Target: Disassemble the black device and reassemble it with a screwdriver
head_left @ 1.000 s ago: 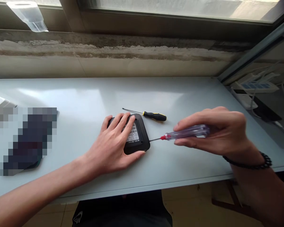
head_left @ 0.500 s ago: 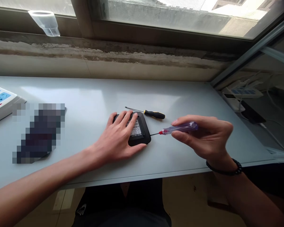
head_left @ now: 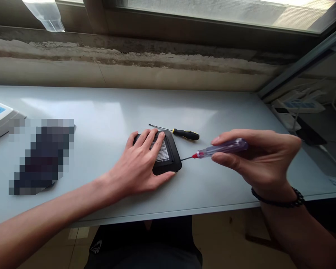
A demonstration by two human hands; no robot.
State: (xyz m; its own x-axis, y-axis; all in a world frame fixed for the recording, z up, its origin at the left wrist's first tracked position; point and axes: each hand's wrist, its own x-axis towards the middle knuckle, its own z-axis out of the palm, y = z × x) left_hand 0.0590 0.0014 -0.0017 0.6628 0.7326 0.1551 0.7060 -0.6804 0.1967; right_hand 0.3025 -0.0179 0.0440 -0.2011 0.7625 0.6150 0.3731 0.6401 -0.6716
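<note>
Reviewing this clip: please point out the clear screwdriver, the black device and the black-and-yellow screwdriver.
Clear screwdriver [head_left: 228, 146]: head view, on its handle.
Black device [head_left: 163, 153]: head view, on its label.
Black-and-yellow screwdriver [head_left: 186, 134]: head view, on its handle.

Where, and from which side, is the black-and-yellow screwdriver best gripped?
Probably by its thick handle, from above and the right. The screwdriver lies flat with that end pointing right, clear of the left hand, while its thin shaft runs left behind the black device.
</note>
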